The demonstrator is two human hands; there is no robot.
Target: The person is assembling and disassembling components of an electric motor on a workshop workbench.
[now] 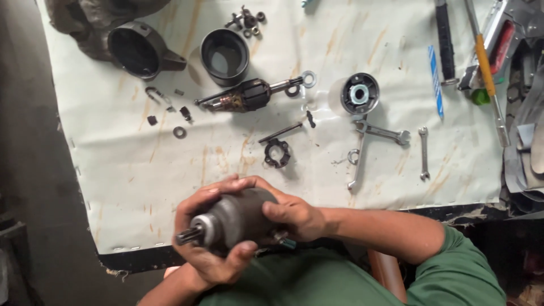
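Both hands hold a grey cylindrical starter motor (235, 218) above the near edge of the worktop (141, 187), just in front of the person's green shirt. The left hand (212, 255) cups the motor from below, fingers (192, 207) wrapped over the end nearest the splined shaft (186, 236), thumb pressed against the underside. The right hand (294, 215) grips the opposite end, fingers curled over the top of the housing and clamped on it. The motor lies roughly horizontal, shaft pointing to the person's left.

The worktop is covered by a stained white sheet. On it, well apart from the hands:
- a wound armature (249, 95) with its shaft lying flat near the centre;
- a black cylindrical housing (225, 55) standing open end up, behind the armature;
- a black end cover (139, 51) at the far left;
- a round end cap (358, 93) with a pale centre, to the right of the armature;
- a black brush holder ring (277, 153) and a long bolt (280, 132) just beside it;
- three spanners (385, 134) lying near one another at the right;
- a washer (179, 132) and small loose parts at the left, too small to identify with certainty;
- a yellow-handled tool (484, 56) at the far right.
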